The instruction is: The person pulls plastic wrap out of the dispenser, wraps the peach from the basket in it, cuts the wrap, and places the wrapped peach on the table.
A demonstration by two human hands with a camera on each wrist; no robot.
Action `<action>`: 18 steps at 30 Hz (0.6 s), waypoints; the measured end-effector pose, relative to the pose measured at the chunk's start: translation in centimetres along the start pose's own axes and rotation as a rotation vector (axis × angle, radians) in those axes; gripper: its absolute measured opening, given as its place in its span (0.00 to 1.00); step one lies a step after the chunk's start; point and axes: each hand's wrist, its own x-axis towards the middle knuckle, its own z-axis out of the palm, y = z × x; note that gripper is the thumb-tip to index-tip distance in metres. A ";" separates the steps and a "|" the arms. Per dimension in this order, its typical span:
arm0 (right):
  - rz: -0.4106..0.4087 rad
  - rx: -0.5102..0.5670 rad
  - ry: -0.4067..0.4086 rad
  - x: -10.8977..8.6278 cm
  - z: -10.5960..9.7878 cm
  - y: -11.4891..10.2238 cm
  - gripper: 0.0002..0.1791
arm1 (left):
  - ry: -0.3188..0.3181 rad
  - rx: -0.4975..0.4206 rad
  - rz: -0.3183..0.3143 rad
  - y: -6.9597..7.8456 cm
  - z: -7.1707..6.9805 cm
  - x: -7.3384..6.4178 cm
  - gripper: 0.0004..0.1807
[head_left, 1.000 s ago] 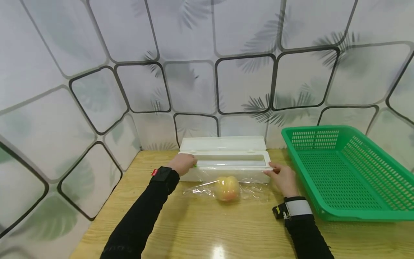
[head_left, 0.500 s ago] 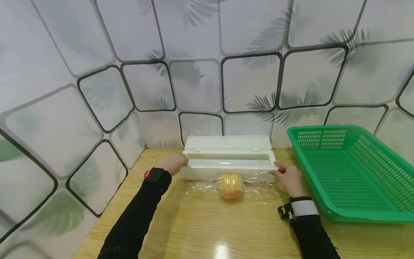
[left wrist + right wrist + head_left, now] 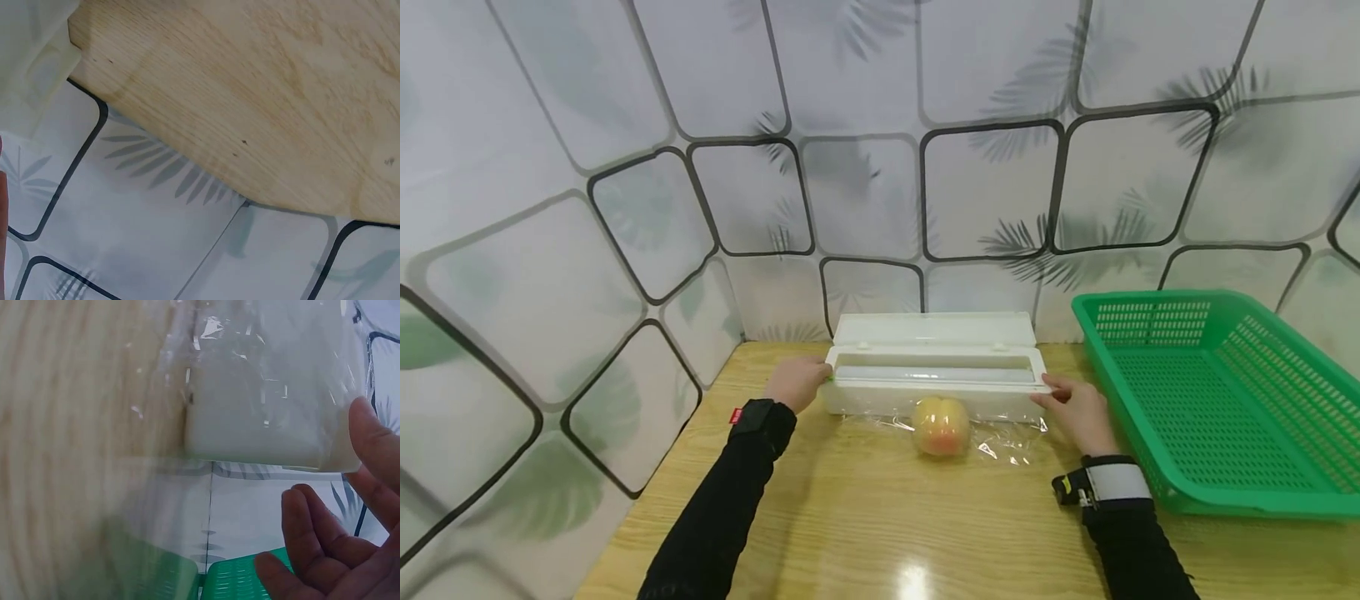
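A long white cling film dispenser (image 3: 865, 402) lies at the back of the table with its lid (image 3: 936, 329) raised, showing the film roll (image 3: 936, 374). At its left end my left hand (image 3: 796, 382) has curled fingers at a small bit of green, the slide cutter (image 3: 830, 379). My right hand (image 3: 1081, 412) pinches the front right corner; the right wrist view shows the thumb (image 3: 369, 428) on that edge, other fingers apart from it. Clear cling film (image 3: 1003, 442) spreads in front of the dispenser, over and around a yellow-and-red, apple-like fruit (image 3: 942, 427).
A green perforated basket (image 3: 1157, 492) stands on the right, close to my right forearm. The wooden table (image 3: 880, 517) meets a patterned wall (image 3: 865, 200) right behind the dispenser. The left wrist view mostly shows table and wall.
My left hand has slid left along the dispenser's front edge to its end, the green cutter with it. The film's left part has slackened and drawn in. My right hand keeps its place on the corner.
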 end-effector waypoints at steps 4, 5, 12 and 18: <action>-0.016 0.003 -0.048 0.1 -0.5 0.5 0.25 | 0.036 -0.136 -0.105 0.6 0.3 -0.3 0.05; -0.017 0.002 -0.058 0.1 -0.5 0.5 0.25 | 0.039 -0.163 -0.138 0.7 0.4 -0.4 0.05; -0.071 -0.085 0.003 0.0 -0.9 -0.9 0.23 | 0.130 -0.339 -0.265 2.9 -0.1 -0.6 0.10; -0.216 -0.107 0.058 -0.8 0.3 -5.1 0.18 | 0.206 -0.509 -0.221 6.3 -1.7 -0.5 0.11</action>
